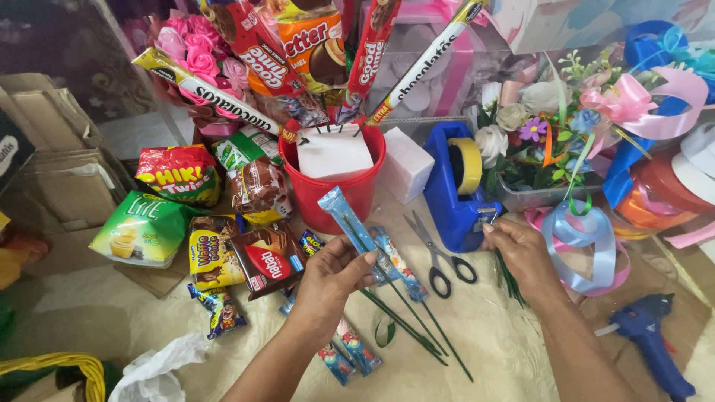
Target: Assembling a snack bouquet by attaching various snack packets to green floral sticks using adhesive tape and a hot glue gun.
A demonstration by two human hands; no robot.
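My left hand [333,277] grips a slim light-blue snack packet [353,229] with thin dark green sticks [406,320] running down behind it. My right hand [521,253] reaches to the front of the blue tape dispenser [454,197], fingertips at its cutter where the yellowish tape roll [468,165] feeds out. Black-handled scissors [439,257] lie on the cloth between both hands. A red bucket [344,190] with a white foam block [334,152] stands behind, several snack packs on sticks rising from it.
Snack bags [179,173] and chocolate packs [267,257] lie at the left. Artificial flowers [514,119] and ribbons [588,246] crowd the right. A blue glue gun [652,331] rests at the lower right, cardboard boxes [52,171] at far left, a yellow basket [59,368] at bottom left.
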